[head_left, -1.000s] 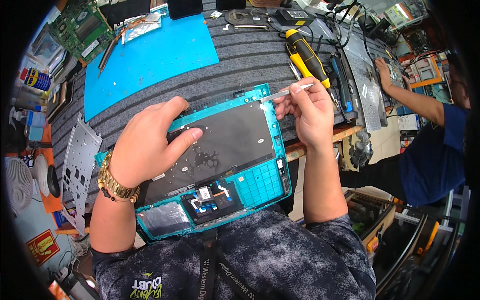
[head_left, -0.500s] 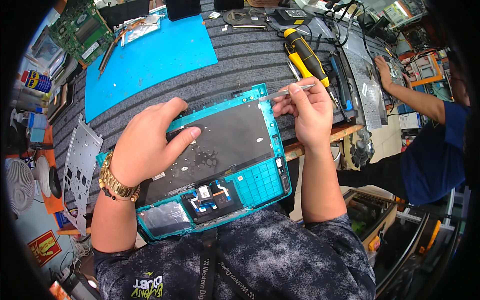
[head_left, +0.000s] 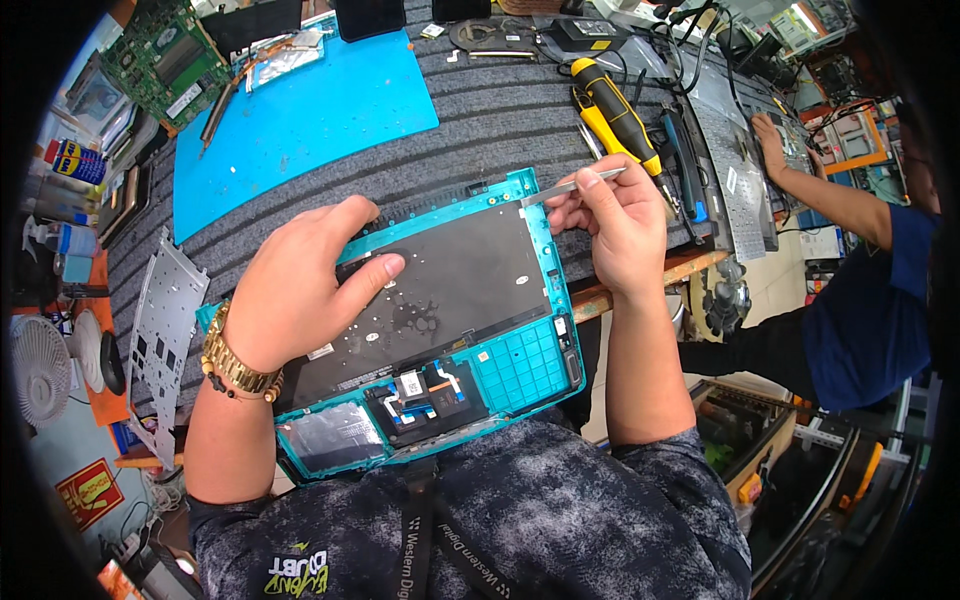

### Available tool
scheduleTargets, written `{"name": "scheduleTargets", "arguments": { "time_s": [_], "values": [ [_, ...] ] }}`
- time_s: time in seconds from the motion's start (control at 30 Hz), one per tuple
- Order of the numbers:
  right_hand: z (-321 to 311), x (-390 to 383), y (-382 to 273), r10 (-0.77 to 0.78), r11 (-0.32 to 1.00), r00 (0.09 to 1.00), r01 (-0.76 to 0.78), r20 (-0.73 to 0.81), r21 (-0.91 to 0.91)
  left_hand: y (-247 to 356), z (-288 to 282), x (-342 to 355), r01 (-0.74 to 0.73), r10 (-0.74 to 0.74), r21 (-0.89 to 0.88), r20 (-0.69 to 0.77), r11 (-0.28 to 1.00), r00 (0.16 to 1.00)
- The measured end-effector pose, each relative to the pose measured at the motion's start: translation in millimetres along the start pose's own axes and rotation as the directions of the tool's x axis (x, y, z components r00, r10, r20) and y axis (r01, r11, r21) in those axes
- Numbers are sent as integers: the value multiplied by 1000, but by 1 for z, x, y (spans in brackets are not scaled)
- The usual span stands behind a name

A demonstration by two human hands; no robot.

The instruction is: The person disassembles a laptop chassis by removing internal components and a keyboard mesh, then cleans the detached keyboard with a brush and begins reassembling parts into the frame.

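A teal laptop top case point(head_left: 520, 365), inner side up and tilted toward me, carries a black keyboard backing plate point(head_left: 450, 265) and touchpad parts with ribbon cables point(head_left: 425, 400). My left hand point(head_left: 290, 270) grips its far edge, fingertips over the rim and thumb on the black plate. My right hand point(head_left: 610, 235) is closed on a thin flat metal tool point(head_left: 550, 191), whose tip touches the plate's upper-right corner beside small brass inserts in the teal rim.
The ridged mat holds a blue pad point(head_left: 300, 120), green circuit board point(head_left: 155, 60), yellow-black screwdriver point(head_left: 620, 120), perforated metal plate point(head_left: 160, 350) and black power adapter point(head_left: 585, 35). A small fan point(head_left: 38, 365) stands left. Another person point(head_left: 870, 280) works at the right.
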State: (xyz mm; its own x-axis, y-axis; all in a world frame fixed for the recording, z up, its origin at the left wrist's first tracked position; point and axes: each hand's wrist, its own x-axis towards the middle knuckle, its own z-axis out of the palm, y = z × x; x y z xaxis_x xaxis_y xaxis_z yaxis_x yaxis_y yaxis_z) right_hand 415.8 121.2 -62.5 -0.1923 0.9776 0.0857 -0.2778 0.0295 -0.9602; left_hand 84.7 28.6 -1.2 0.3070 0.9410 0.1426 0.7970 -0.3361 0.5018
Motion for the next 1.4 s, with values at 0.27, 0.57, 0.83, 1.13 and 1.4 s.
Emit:
{"name": "scheduleTargets", "arguments": {
  "time_s": [0.27, 0.57, 0.83, 1.13, 1.4],
  "values": [
    [-3, 7, -7, 83, 996, 993, -81, 88, -23, 3, 1, 6, 2, -2, 8, -19, 1000, 1000],
    [-4, 20, -15, 238, 965, 961, -217, 144, -149, 29, 21, 50, -195, 194, -24, -16, 981, 981],
    [-12, 19, -11, 231, 968, 946, -201, 226, -148, 38, 63, 75, -160, 157, -62, -52, 985, 986],
    [-13, 18, -11, 227, 965, 954, -194, 196, -174, 39, 83, 75, -159, 140, -65, -234, 985, 962],
    [-11, 19, -11, 223, 968, 958, -195, 180, -161, 38, 85, 74, -257, 240, -24, -286, 966, 928]
  ]
}}
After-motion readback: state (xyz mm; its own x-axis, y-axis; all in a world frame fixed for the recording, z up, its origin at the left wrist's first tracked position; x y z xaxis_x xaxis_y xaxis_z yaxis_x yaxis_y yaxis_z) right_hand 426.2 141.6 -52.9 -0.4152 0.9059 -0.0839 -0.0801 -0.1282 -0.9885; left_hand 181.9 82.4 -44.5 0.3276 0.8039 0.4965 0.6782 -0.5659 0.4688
